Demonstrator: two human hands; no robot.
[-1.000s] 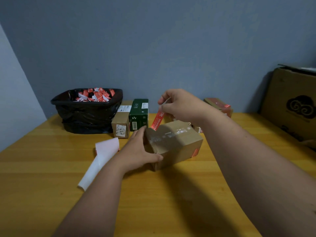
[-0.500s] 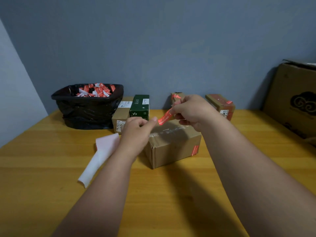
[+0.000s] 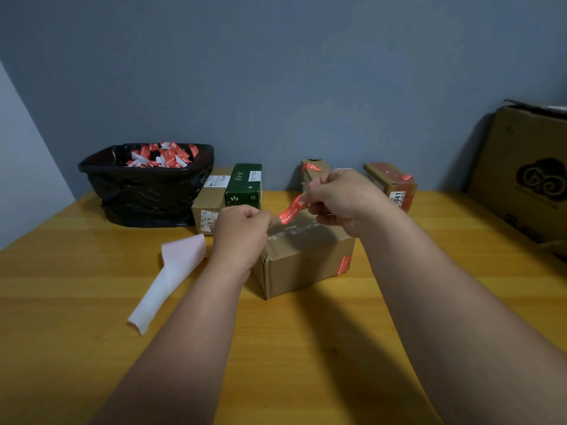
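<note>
Head view, step in hand: a red label strip (image 3: 292,209) is held in the air over a cardboard box (image 3: 306,260). This looks like the moment just before the strip is stuck onto the box.
Right hand: the right hand (image 3: 346,201), centre of the frame, pinches the strip's upper end between thumb and fingertips, with the other fingers curled below.
Left hand: the left hand (image 3: 241,231), just left of centre, has its fingers curled in, and the knuckles lie close to the strip's free end. I cannot tell whether it pinches anything.
Strip, place: it hangs between the two hands, above the far left part of the box top, and looks clear of it.
Strip, long axis: it runs diagonally from upper right at the right hand to lower left.
Strip, pointing: the free end points down and left toward the left hand, printed face toward the camera.
Box: it sits on the wooden table (image 3: 92,305), turned so a corner faces the lower edge of the frame. A small red label shows on its right face.
Next move, as I judge it: lower the free end onto the box top, lay the strip flat, and use the left hand to steady the box or press the strip down.
Upper left: a black-lined bin (image 3: 144,199) holds red and white scraps.
Left of the box: a white sheet (image 3: 171,276) lies curled on the table.
Behind the hands: a green box (image 3: 245,188) stands beside a brown one (image 3: 211,207).
</note>
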